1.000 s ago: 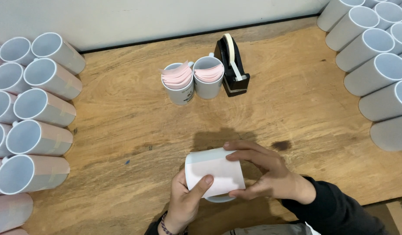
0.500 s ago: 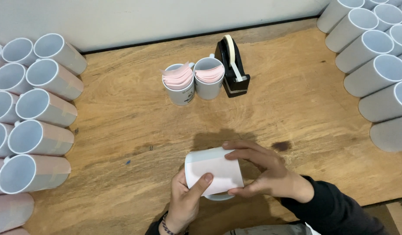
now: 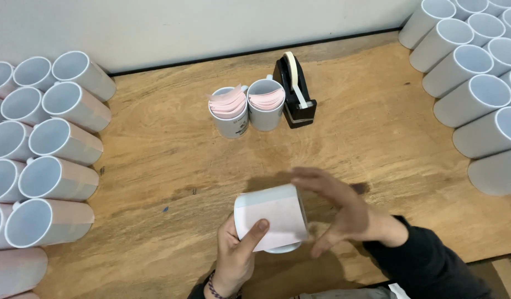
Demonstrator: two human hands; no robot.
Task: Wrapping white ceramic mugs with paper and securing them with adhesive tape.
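Note:
A white mug (image 3: pixel 269 218) wrapped in a pale pink sheet lies on its side near the table's front edge. My left hand (image 3: pixel 237 254) grips it from below, thumb pressed on the sheet. My right hand (image 3: pixel 338 213) curves around the mug's right side with the fingers spread along the sheet's edge. Straight behind the mug stand two upright mugs (image 3: pixel 248 109) stuffed with pink sheets, and a black tape dispenser (image 3: pixel 295 92) with a strip of tape hanging off it.
Several wrapped mugs (image 3: pixel 50 177) lie stacked on their sides along the left edge of the wooden table (image 3: pixel 161 144). Several plain white mugs (image 3: pixel 476 83) lie stacked at the right. A grey wall runs along the back.
My right hand has slid slightly over the mug's side, and the mug has turned a little in my hands. Nothing else has moved.

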